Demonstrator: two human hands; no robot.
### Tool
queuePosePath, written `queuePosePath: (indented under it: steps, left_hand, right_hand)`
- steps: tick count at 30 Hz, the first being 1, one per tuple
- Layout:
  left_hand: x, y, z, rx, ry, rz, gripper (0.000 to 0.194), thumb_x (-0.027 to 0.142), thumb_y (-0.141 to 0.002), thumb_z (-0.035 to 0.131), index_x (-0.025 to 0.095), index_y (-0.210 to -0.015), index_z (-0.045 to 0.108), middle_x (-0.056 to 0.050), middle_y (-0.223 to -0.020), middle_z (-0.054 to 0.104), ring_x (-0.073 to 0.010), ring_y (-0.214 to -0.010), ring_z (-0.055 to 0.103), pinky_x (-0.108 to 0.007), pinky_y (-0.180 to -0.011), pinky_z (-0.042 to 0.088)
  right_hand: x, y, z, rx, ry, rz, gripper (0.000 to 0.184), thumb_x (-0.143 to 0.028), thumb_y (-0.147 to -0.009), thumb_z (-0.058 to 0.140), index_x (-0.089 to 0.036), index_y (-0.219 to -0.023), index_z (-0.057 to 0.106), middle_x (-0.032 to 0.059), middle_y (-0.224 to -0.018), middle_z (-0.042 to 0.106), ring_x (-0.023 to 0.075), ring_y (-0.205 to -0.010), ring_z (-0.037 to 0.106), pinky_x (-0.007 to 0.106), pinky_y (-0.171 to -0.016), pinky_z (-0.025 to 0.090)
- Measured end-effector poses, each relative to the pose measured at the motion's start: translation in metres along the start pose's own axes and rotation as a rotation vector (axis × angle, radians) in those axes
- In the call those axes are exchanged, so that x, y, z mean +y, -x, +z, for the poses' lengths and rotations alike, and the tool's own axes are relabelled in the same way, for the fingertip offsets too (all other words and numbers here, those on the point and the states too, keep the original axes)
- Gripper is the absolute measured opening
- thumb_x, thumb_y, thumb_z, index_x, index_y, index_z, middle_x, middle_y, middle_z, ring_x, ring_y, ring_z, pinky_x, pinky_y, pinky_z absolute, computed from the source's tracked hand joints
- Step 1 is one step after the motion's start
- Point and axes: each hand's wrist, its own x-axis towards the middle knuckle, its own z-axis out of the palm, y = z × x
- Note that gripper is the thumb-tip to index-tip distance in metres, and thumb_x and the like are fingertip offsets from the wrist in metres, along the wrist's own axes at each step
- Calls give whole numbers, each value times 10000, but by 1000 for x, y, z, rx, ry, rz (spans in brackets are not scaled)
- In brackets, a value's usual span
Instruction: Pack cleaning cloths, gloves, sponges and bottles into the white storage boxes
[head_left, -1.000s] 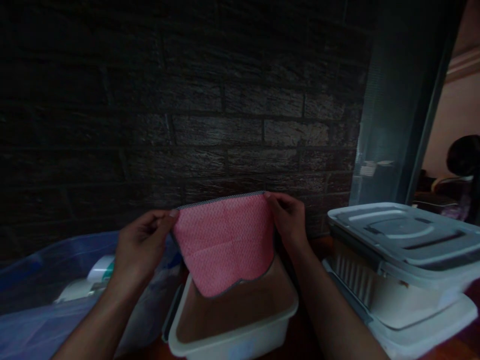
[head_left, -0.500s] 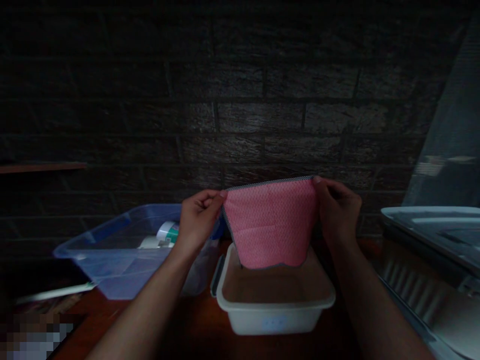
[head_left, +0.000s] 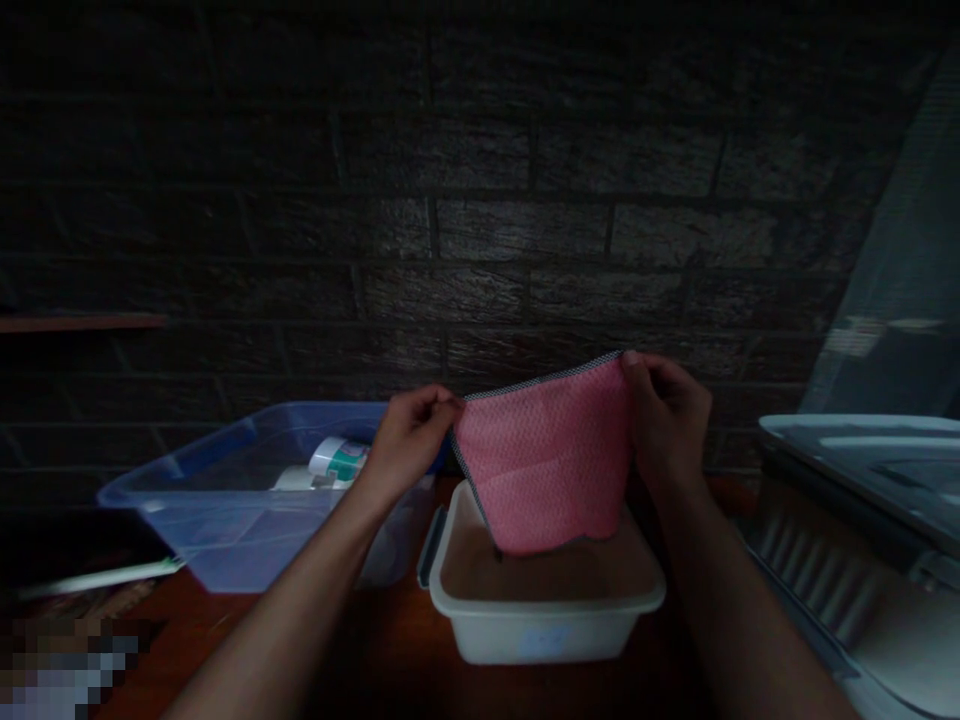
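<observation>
A pink textured cloth [head_left: 551, 460] with a dark checked edging hangs between my two hands. My left hand [head_left: 416, 430] pinches its upper left corner. At the upper right corner my right hand [head_left: 667, 415] is closed on it, held a little higher than the left. Below and behind the lower edge of the cloth stands a white rectangular plastic tub [head_left: 547, 630]. The cloth covers part of the tub's far rim, and whether the two touch I cannot tell.
To the left is a translucent blue bin [head_left: 240, 540] with a white and green container [head_left: 341, 460] inside. A lidded dish rack [head_left: 862, 520] stands at the right. Behind everything rises a dark brick wall [head_left: 480, 230]. The tabletop [head_left: 397, 660] is reddish-brown wood.
My left hand has moved slightly right and down, so the cloth's top edge slopes more and its lower left corner hangs lower. My right hand has shifted slightly left.
</observation>
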Motion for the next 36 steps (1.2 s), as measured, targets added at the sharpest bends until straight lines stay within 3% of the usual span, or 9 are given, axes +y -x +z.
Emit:
queuePosePath:
  steps: [6,12,15,19,22,26,30,34,36]
  left_hand:
    - [18,12,10,-13,-409,163,129,299,-867,627,206,-916,701,-26,-830,668,-205,-821,605,-289,-699,413]
    - [38,29,27,-370,73,-296,537,626,-960,447,184,-1176,662,12,-524,626,-133,-364,454,-238,-391,279]
    - [42,32,23,-491,78,-477,722,739,-948,313,158,-999,739,-35,-451,632,-117,-261,381,-239,-319,216]
    - [50,37,13,-578,-38,-508,797,777,-913,356,170,-501,669,-53,-341,527,-76,-237,295,-235,-307,144]
    - [53,40,16,-681,79,-581,887,788,-922,276,137,-481,687,-129,-431,618,-107,-288,445,-225,-332,256]
    - [45,38,30,-587,298,-636,806,816,-878,367,126,-771,768,-153,-675,741,-219,-518,669,-290,-455,489]
    - [38,32,34,-407,355,-474,634,693,-913,489,155,-685,736,-78,-643,694,-173,-573,623,-267,-550,481]
    - [43,31,27,-419,177,-202,167,349,-848,723,188,-850,767,-52,-840,742,-197,-773,656,-262,-676,474]
    - [47,34,25,-473,139,-111,170,212,-833,704,216,-996,751,-56,-997,745,-238,-945,668,-300,-804,497]
  right_hand:
    - [-7,13,10,-313,-61,84,221,-408,-905,685,-214,-911,792,26,-828,752,204,-773,678,313,-692,514]
    - [-16,23,18,-519,-80,55,193,-375,-913,680,-220,-907,795,21,-872,782,209,-828,713,313,-750,534]
    - [-21,26,17,-660,-92,18,180,-373,-914,692,-237,-932,810,11,-908,796,202,-839,721,308,-767,532]
    - [-23,27,16,-704,-15,-13,187,-357,-932,669,-244,-930,818,10,-898,797,200,-799,713,307,-729,518]
    - [-22,27,17,-670,90,-27,210,-349,-927,663,-219,-861,813,14,-807,777,189,-710,680,292,-652,481]
    - [-33,33,13,-864,8,28,243,-374,-923,661,-204,-812,794,-4,-712,728,156,-628,614,262,-591,438]
    - [-45,38,10,-1207,-138,152,286,-401,-936,634,-192,-819,789,-16,-678,693,136,-590,584,237,-527,402]
    - [-33,33,16,-845,-206,136,223,-233,-910,588,-219,-1020,782,22,-896,763,184,-818,695,295,-734,531]
    - [-23,28,18,-759,-213,100,413,-137,-829,606,-259,-1203,733,43,-1146,752,219,-1043,689,369,-925,524]
